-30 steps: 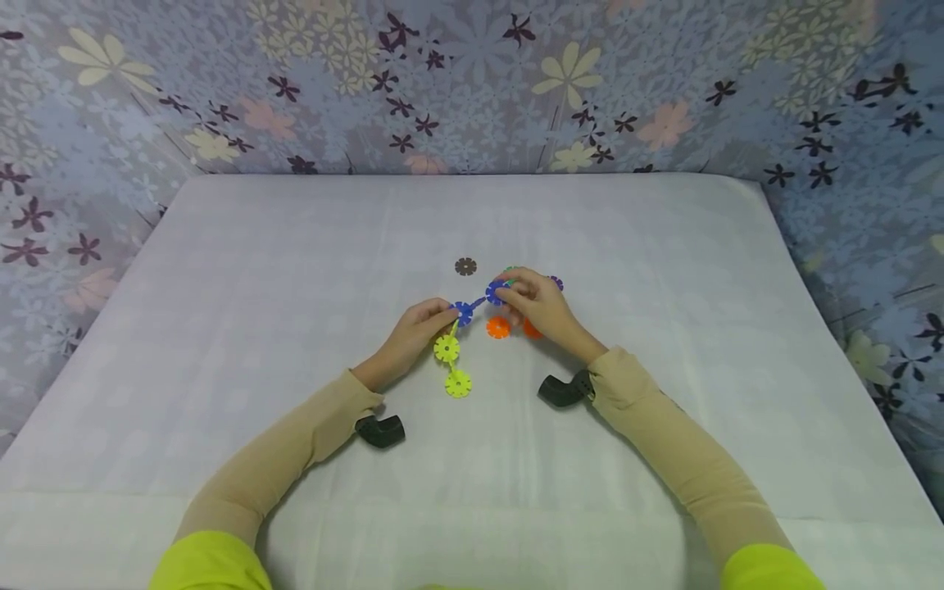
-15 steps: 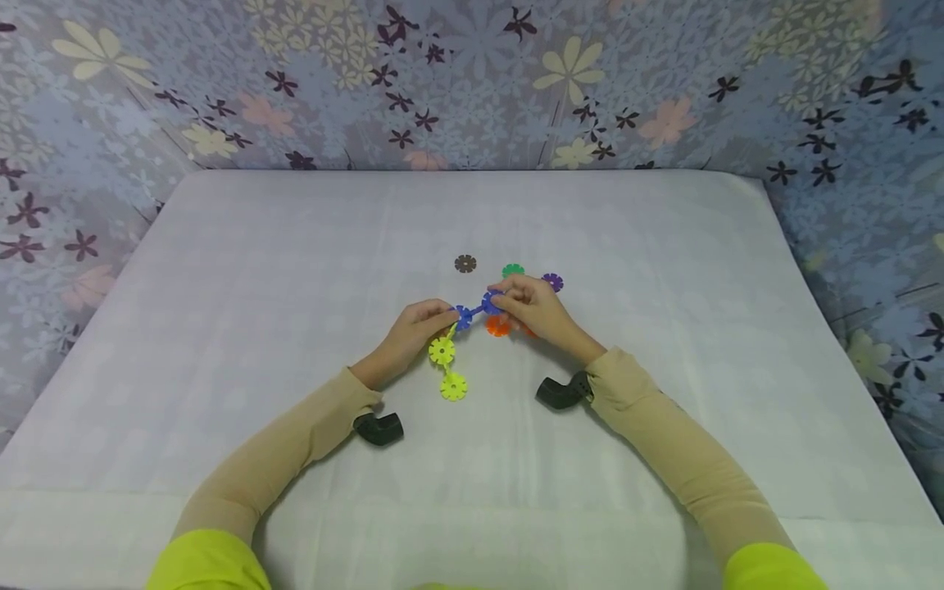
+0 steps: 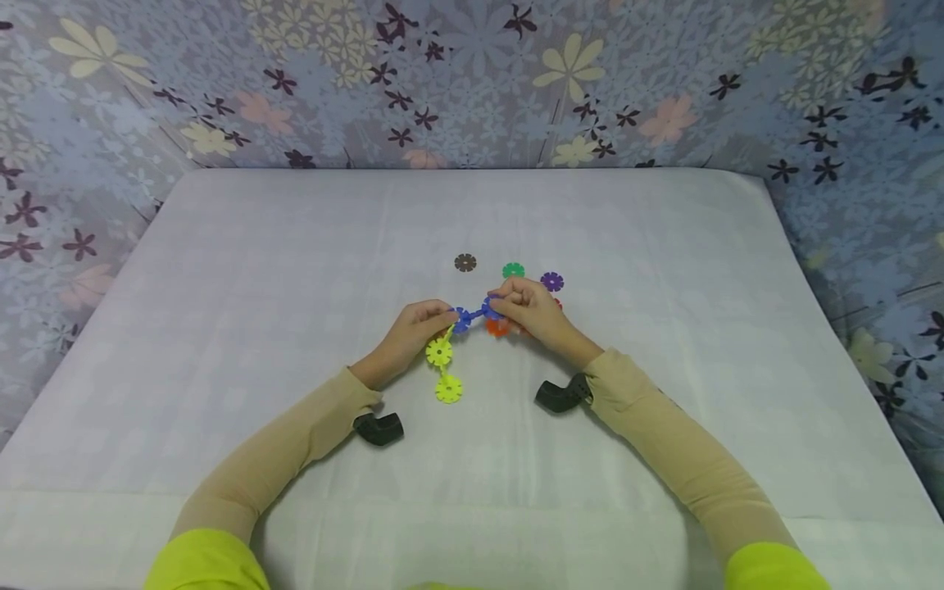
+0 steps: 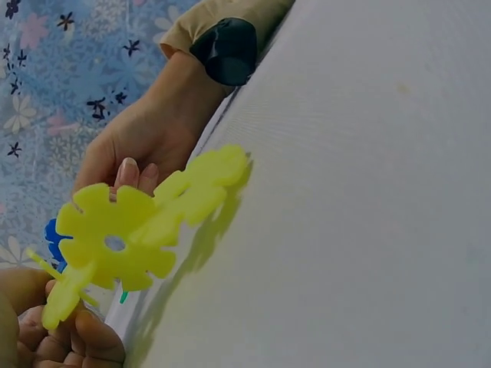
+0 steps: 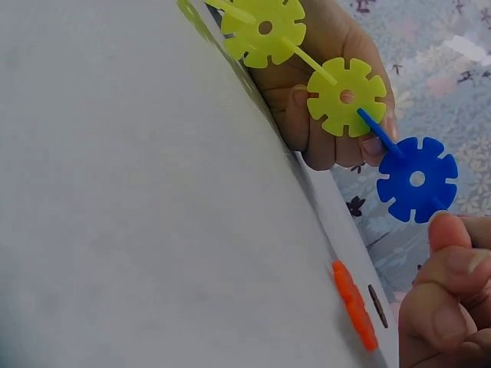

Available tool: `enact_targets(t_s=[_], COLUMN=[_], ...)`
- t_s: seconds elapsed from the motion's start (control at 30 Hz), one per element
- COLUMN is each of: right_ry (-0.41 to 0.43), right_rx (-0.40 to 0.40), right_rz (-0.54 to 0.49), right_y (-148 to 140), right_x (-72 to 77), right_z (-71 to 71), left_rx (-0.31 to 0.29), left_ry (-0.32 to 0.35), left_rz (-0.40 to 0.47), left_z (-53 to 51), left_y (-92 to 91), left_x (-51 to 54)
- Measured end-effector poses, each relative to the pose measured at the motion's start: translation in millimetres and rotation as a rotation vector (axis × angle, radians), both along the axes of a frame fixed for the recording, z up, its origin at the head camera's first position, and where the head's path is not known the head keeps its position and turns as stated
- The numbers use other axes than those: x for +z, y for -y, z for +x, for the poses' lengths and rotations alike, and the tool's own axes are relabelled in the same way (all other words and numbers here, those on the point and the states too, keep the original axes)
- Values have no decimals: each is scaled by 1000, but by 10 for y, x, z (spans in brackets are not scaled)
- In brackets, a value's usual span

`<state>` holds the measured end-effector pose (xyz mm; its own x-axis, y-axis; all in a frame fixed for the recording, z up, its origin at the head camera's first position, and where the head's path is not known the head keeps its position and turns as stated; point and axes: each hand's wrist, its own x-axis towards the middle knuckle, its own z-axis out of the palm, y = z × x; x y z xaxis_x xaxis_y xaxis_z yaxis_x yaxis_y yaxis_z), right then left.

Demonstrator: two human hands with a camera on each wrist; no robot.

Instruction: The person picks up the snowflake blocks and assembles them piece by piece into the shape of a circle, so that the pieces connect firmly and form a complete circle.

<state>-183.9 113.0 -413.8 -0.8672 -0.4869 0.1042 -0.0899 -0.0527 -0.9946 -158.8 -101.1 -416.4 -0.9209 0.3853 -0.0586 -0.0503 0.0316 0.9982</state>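
A chain of notched discs, yellow ones (image 3: 438, 352) and blue ones (image 3: 461, 319), stretches between the two hands. My left hand (image 3: 408, 337) pinches the chain near its blue part, and yellow discs hang below those fingers. Thumb and fingers of my right hand (image 3: 540, 314) pinch the blue disc (image 3: 490, 307) at the other end. In the right wrist view a blue disc (image 5: 400, 180) joins edge to edge with a yellow disc (image 5: 334, 113). The left wrist view has a yellow disc (image 4: 84, 222) close up, partly in front of the other hand.
On the white-covered table (image 3: 295, 246), a brown disc (image 3: 465, 263), a green disc (image 3: 513, 270) and a purple disc (image 3: 551, 282) lie beyond the hands. An orange disc (image 3: 497, 328) lies below the right fingers, with a red one partly hidden. Black wrist devices (image 3: 379, 428) sit at both cuffs.
My right hand has moved slightly down and left with the blue disc, uncovering the green and purple discs. The hanging yellow discs have swung a little left.
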Motion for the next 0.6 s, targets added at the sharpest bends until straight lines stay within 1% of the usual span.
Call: enact_targets(t_s=[0.07,0.13,0.27,0.43,0.5,0.6], right_ry=[-11,-37,-82,-102,-93,-51], right_rx=[6,14,19,11,18,25], right_rz=[-6,-6,20,62,54,21], right_y=[-10,-7,-1,-16,-18,-10], right_x=[-68,-93,-90,-73,-75,-55], right_z=[-25,-35,-45,-29,-18,5], left_rx=[-4,-4,-5,-14,-19,-32], left_ry=[-9,-15,-10,0,-2,-2], left_rz=[-8,-11,-12,3,7,4], left_z=[1,0,-1,-2,2,7], left_y=[4,13,29,24,21,18], left_x=[-11,-16,-13,-13,-13,-16])
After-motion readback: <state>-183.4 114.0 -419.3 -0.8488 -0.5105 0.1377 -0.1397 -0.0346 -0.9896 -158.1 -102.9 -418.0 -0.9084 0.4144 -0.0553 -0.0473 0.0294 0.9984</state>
